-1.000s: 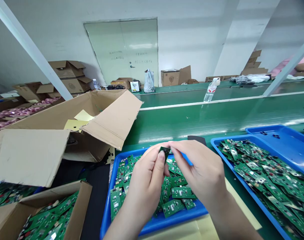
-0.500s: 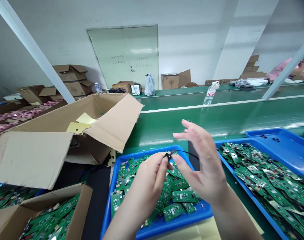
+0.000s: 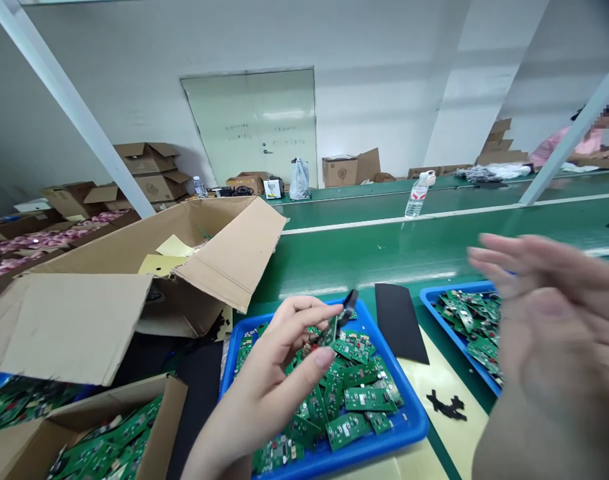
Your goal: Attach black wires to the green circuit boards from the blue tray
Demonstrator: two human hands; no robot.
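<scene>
My left hand (image 3: 277, 363) is closed on a small green circuit board (image 3: 329, 335), gripping it between thumb and fingers above the middle blue tray. From the board's upper end sticks a short black strip (image 3: 350, 305). Beneath lie many loose green circuit boards (image 3: 368, 397) in the blue tray (image 3: 409, 437). Over at the right, my right hand (image 3: 559, 313) is raised with its fingers stretched out, blurred by motion, and nothing shows in it. Part of the right-hand blue tray is hidden behind it.
Left are a large open carton (image 3: 234, 257) and a smaller box (image 3: 174, 413) of boards. A black sheet (image 3: 401, 321) and black scraps (image 3: 447, 405) lie between the trays. A water bottle (image 3: 417, 197) stands beyond; a person in pink (image 3: 549, 147) is at far right.
My right hand has moved from the board far to the right. My left hand's fingers have spread somewhat, showing more of the board. The black sheet and scraps have come into view.
</scene>
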